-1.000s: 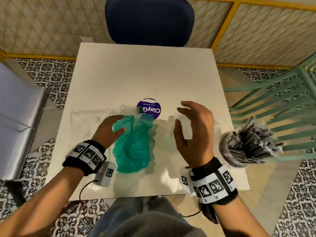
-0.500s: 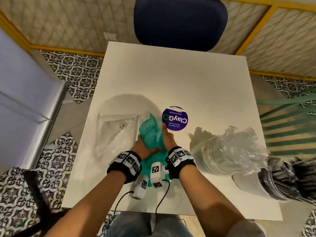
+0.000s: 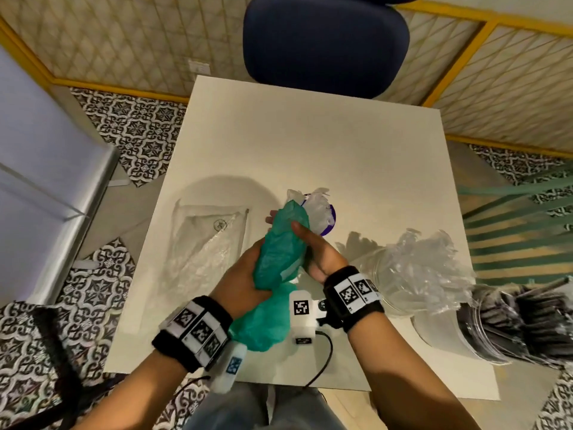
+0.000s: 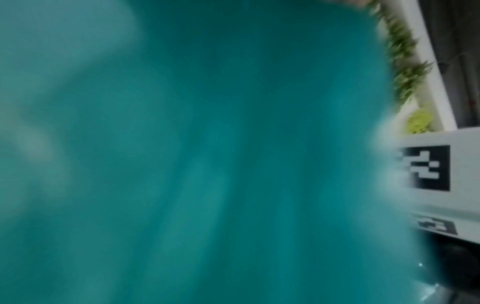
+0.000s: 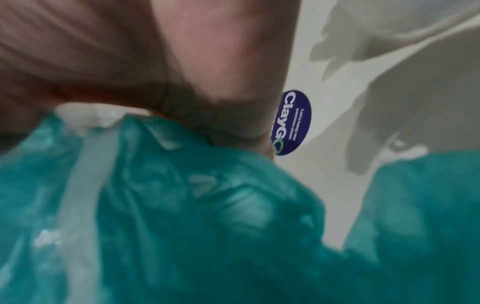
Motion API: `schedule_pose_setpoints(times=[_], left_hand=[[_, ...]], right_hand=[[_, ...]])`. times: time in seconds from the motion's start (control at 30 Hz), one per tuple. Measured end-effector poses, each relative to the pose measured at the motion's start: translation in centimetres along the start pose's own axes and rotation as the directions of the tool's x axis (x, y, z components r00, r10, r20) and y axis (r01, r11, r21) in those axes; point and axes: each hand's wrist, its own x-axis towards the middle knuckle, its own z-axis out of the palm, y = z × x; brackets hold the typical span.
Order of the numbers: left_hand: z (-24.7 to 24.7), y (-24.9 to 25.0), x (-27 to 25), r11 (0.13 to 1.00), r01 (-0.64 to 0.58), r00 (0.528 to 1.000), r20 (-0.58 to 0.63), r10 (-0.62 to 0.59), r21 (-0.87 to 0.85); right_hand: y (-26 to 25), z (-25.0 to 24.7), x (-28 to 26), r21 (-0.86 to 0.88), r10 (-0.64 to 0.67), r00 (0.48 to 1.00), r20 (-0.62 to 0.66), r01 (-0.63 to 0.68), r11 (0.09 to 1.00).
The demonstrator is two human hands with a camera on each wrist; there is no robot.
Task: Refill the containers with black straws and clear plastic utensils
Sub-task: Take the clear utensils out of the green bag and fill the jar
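A crumpled teal plastic bag [image 3: 280, 252] with clear plastic is gripped between the left hand [image 3: 245, 280] and right hand [image 3: 316, 252], fingers curled round it. The utensil jar [image 3: 400, 283] and straw jar [image 3: 496, 324], lying tipped at the surface's right edge, could be knocked off by an elbow.

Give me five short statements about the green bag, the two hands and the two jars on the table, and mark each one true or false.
1. Both hands hold the green plastic bag. True: the left hand grips it from one side and the right hand from the other.
2. The green plastic bag lies flat on the table. False: it is bunched up between the hands.
3. The jar of clear utensils stands beside the right hand. True.
4. The jar of black straws sits at the table's far edge by the blue chair. False: it is at the near right corner.
5. An emptied clear bag lies left of the hands. True.
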Motion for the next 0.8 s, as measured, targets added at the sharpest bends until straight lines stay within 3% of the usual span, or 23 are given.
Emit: schedule_pose_setpoints(times=[0.13, 0.23, 0.33, 0.47, 0.53, 0.67, 0.8], left_hand=[[-0.7, 0.3, -1.4, 0.999, -0.018, 0.999, 0.037, 0.017, 0.033], [-1.1, 0.6, -2.0, 0.999, 0.017, 0.996, 0.083, -0.015, -0.030], [-1.3, 0.6, -3.0, 0.988, 0.068, 0.988, 0.146, -0.047, -0.141], [-1.4, 0.0, -4.3, 0.973, 0.110, 0.983, 0.167, -0.077, -0.201], [-1.5, -0.5, -4.9, 0.971, 0.129, 0.983, 0.154, -0.098, -0.203], [-1.6, -1.1, -6.1, 0.962, 0.158, 0.984, 0.113, -0.135, -0.222], [-1.5, -1.0, -6.4, 0.958, 0.180, 0.980, 0.127, -0.154, -0.221]], right_hand=[[-0.1, 0.5, -1.3, 0.101, -0.108, 0.958, 0.267, 0.084, 0.991], [-0.2, 0.8, -1.8, 0.159, -0.118, 0.926, 0.359, 0.064, 0.985], [-0.4, 0.5, -1.8, 0.186, -0.119, 0.933, 0.339, 0.057, 0.981], [-1.4, 1.0, -1.7, 0.035, -0.076, 0.982, 0.172, 0.071, 0.997], [-1.8, 1.2, -1.8, 0.006, -0.133, 0.985, 0.113, 0.133, 0.991], [-2.2, 1.3, -2.6, 0.014, -0.202, 0.952, 0.229, 0.204, 0.979], [-1.4, 2.3, -2.5, 0.090, -0.163, 0.929, 0.331, 0.141, 0.986]])
